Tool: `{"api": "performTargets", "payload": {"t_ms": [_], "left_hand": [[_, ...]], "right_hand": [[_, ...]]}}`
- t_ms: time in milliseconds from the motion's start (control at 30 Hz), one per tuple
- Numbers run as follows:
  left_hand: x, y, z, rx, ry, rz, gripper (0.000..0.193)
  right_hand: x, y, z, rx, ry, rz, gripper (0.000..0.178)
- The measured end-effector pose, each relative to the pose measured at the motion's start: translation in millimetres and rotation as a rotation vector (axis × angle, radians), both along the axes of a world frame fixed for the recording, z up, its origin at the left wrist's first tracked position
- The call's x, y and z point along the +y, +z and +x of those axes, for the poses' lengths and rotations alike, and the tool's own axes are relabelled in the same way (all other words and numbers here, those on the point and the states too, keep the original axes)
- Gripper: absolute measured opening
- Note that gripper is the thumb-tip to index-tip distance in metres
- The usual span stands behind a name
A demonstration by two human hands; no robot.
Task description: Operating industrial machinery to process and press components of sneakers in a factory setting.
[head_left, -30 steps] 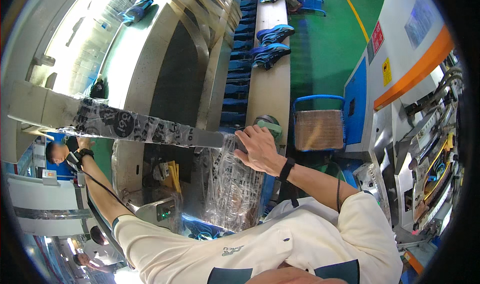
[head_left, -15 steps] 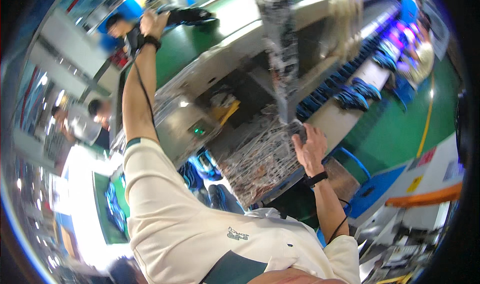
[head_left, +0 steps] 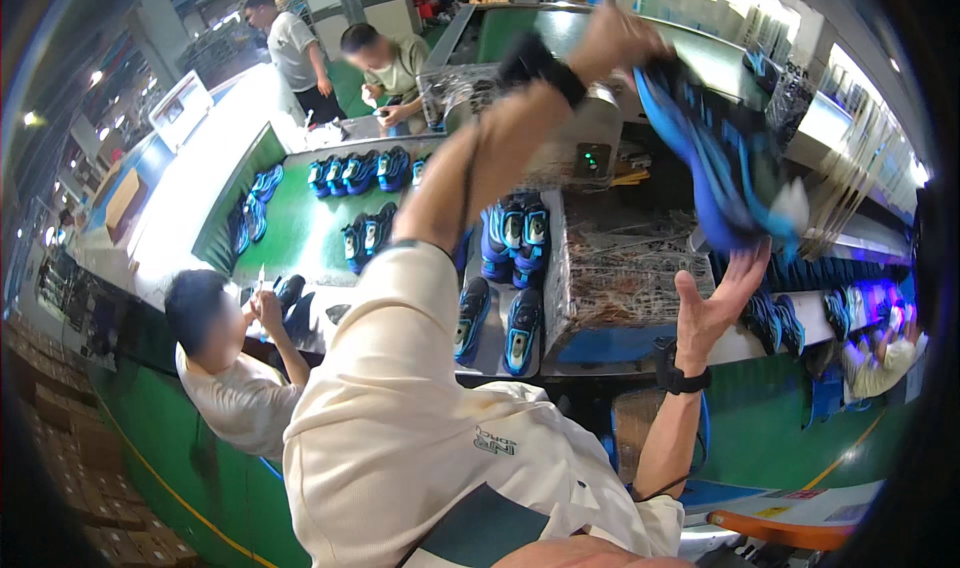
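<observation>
Near the plastic-wrapped casing [head_left: 625, 293], our left hand [head_left: 620, 46] clamps blurred blue-black footwear [head_left: 708, 153]; our right hand [head_left: 715, 306], spread apart, is just beneath.

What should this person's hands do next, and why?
Probably close the right hand on the lower end of the blue-and-black footwear to steady it: the left hand holds the upper end, and the right is open just below.
</observation>
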State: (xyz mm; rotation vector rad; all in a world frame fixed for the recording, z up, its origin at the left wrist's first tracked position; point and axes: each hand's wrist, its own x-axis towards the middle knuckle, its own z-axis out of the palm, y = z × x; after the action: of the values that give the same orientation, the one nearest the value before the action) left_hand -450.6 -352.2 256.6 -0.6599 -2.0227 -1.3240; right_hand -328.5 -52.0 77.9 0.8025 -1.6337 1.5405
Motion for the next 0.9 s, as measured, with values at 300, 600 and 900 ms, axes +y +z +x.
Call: {"api": "performTargets", "payload": {"t_ms": [300,600,900], "left_hand": [[68.4,-244.5,53.1,-0.341,0.338,-0.018,0.044],[68.0,-266.6,75.8,-0.207,0.247,-0.101,0.051],[61.2,-245.5,82.9,-0.25,0.216,-0.156,0.057]], "right_hand": [[16.6,-67.0,-5.9,-0.509,-0.145,0.28,0.058],[60.0,15.6,-27.3,-0.544,-0.117,0.565,0.082],[-35.6,44.8,-77.3,-0.499,-0.183,1.241,0.071]]}}
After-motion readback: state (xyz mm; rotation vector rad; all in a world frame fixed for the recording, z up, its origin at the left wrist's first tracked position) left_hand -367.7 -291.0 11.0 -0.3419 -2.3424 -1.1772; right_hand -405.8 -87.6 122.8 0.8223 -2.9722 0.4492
